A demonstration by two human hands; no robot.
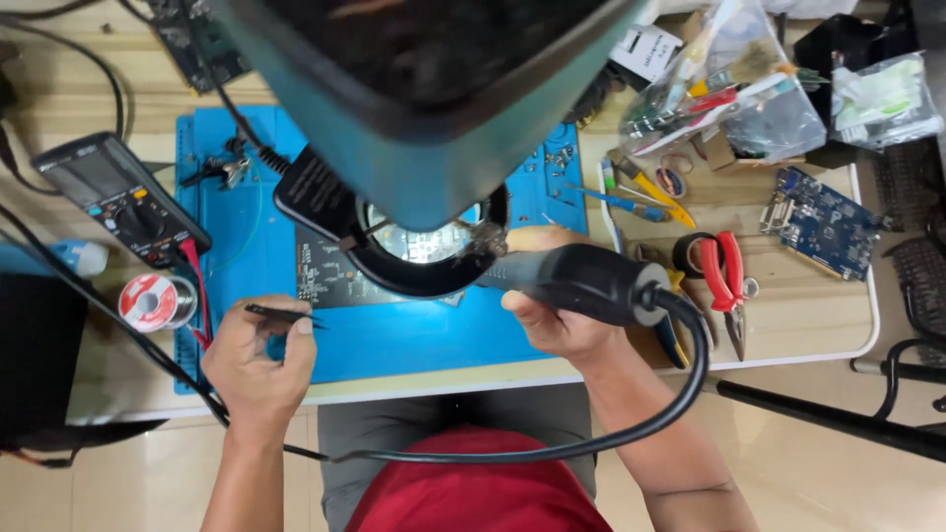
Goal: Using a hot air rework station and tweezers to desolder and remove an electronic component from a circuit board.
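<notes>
My right hand (pixel 552 320) grips the black handle of a hot-air tool (pixel 581 281), its nozzle aimed left under a ring magnifier lamp (pixel 424 246). A dark circuit board (pixel 320 276) lies on the blue work mat (pixel 394 335) beneath the lamp. My left hand (pixel 258 360) pinches black tweezers (pixel 281 315) at the mat's front left, tips pointing right toward the board. A thick black cable (pixel 631 424) runs from the tool handle across my lap.
A multimeter (pixel 123 197) and a solder spool (pixel 153 300) sit left of the mat. Red-handled pliers (pixel 727 286), screwdrivers (pixel 631 202), a blue circuit card (pixel 823 222) and plastic bags of parts (pixel 729 89) lie to the right. The large lamp housing (pixel 424 89) blocks the upper centre.
</notes>
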